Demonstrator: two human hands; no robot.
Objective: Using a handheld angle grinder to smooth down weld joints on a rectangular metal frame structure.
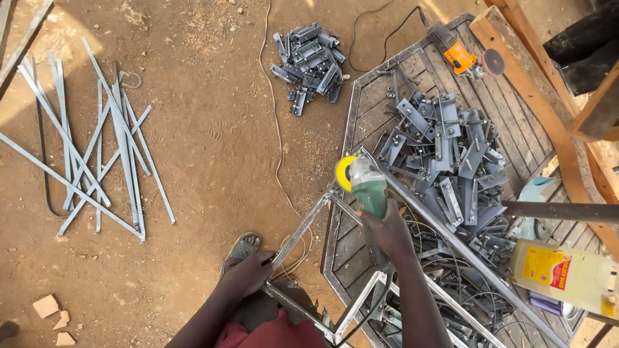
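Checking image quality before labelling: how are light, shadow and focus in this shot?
Head view: hard sun, bright patch top left, short shadows beside the metal strips; wide-angle bending at the edges; green grinder and right hand reasonably sharp, left hand too.

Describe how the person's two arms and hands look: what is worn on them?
Both arms are bare along all that shows, with no sleeves, and the left hand and right hand wear no gloves. No watch, ring or bracelet is visible. At the bottom edge, red clothing shows on the body between the arms.
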